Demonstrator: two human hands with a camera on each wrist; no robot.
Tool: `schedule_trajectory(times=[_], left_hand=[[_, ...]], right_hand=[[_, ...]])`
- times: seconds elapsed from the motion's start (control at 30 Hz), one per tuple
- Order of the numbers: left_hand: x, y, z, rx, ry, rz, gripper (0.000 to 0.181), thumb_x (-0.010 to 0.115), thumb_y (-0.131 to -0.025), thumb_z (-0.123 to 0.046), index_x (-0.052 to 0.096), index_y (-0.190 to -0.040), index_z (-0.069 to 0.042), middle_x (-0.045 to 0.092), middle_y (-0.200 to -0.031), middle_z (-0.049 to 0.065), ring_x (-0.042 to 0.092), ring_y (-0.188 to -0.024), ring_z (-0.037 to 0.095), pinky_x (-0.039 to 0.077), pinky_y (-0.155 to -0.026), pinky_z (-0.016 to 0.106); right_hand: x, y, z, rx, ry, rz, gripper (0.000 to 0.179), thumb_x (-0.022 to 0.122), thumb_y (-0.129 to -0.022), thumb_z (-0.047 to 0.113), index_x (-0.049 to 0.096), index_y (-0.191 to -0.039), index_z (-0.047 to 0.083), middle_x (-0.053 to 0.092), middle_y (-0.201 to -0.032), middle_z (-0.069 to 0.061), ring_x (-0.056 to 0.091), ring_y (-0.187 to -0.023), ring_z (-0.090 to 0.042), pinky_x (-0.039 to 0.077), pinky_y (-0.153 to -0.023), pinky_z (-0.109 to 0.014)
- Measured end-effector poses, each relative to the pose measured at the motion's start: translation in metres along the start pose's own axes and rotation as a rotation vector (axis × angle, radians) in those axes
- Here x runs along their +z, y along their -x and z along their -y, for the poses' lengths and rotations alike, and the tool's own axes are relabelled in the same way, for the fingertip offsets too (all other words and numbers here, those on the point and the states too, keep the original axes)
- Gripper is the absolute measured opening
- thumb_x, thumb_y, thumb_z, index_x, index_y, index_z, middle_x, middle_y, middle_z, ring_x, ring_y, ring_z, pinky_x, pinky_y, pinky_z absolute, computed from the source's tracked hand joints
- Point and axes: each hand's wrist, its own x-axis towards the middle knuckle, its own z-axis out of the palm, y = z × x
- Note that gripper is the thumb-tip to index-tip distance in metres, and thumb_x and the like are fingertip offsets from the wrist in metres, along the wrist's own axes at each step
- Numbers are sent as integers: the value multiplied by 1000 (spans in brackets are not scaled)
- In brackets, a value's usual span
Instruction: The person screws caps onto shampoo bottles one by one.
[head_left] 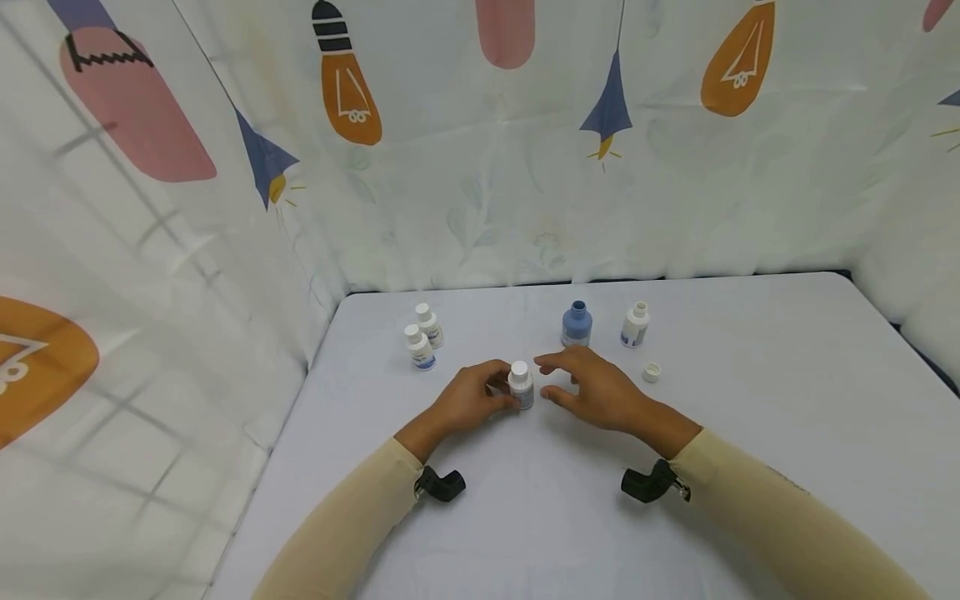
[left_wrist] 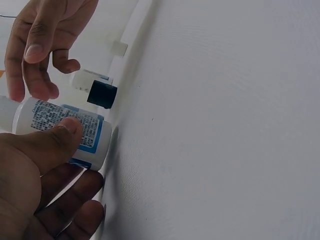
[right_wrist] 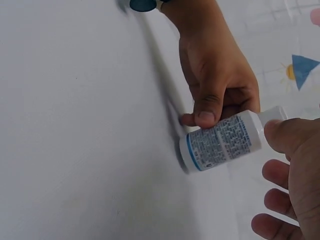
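Note:
My left hand (head_left: 474, 397) grips a small white bottle (head_left: 521, 390) between thumb and fingers, low on the body at its left side. The bottle stands upright on the table with its white cap (head_left: 519, 370) on and a printed label (right_wrist: 220, 142) round it. Just right of it is my right hand (head_left: 592, 387), fingers parted and loosely bent, holding nothing. In the right wrist view the thumb (right_wrist: 287, 135) of that hand overlaps the cap, while the head view shows a gap between hand and bottle.
Behind the right hand stands an uncapped blue bottle (head_left: 577, 321), with an uncapped white bottle (head_left: 633, 327) to its right. A loose white cap (head_left: 651, 372) lies nearby. Two capped white bottles (head_left: 420, 350) stand at the left. A patterned curtain (head_left: 480, 192) hangs behind the table (head_left: 540, 533).

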Motion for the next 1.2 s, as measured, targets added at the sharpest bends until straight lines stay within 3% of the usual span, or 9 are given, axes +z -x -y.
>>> schedule_trajectory(times=[0.3, 0.47, 0.83, 1.2], left_hand=[[-4, -4, 4, -54, 20, -90, 44, 83, -89, -18, 65, -128, -12, 71, -120, 0, 68, -104, 14, 55, -90, 36], [-5, -6, 7, -80, 23, -138, 43, 83, -89, -18, 65, -126, -12, 71, -121, 1, 69, -104, 16, 54, -91, 38], [-14, -17, 9, -81, 48, -172, 41, 82, -90, -16, 64, -127, -12, 70, -121, 1, 67, -107, 15, 54, -91, 38], [-15, -27, 12, -131, 38, -219, 40, 82, -90, -17, 64, -126, -12, 70, -121, 2, 68, -107, 16, 53, -94, 40]], right_hand=[[-5, 9, -14, 35, -1, 23, 48, 76, -95, 29, 63, -139, 13, 67, -122, 0, 62, -111, -23, 55, -89, -40], [-8, 13, -18, 31, -4, 5, 47, 77, -95, 26, 64, -138, 12, 68, -121, -4, 62, -109, -23, 55, -86, -39], [-9, 21, -30, 31, -23, -18, 47, 78, -94, 22, 64, -137, 10, 68, -120, -5, 61, -111, -23, 56, -87, -40], [-9, 25, -36, 35, -13, -54, 45, 78, -93, 19, 65, -135, 7, 66, -128, -5, 61, -117, -27, 57, -85, -40]])
